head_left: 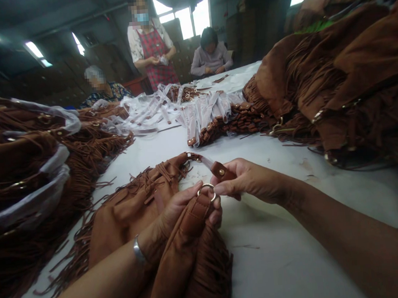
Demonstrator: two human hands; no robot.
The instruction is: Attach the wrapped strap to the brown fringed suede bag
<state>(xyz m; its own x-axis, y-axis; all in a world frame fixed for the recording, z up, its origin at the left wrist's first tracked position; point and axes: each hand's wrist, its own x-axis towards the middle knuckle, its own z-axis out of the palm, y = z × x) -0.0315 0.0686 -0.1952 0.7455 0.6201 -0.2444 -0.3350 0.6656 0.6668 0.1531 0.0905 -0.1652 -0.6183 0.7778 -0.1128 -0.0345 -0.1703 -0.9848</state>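
Note:
A brown fringed bag (122,222) lies on the table under my arms. My left hand (189,208) grips its near corner, where a leather tab carries a metal ring (213,198). My right hand (238,180) is closed round the end of a brown leather strap (220,171) that has a round stud, and its fingertips touch the ring. Clear wrap covers part of the strap, which runs toward metal hardware at the bag's far corner (182,159). A silver bracelet is on my left wrist.
Piles of brown fringed bags rise at the left (49,146) and right (316,77). Ahead on the white table (158,147) lie plastic-wrapped straps (206,116). Beyond it, a person stands in a checked apron (158,52) and two people sit.

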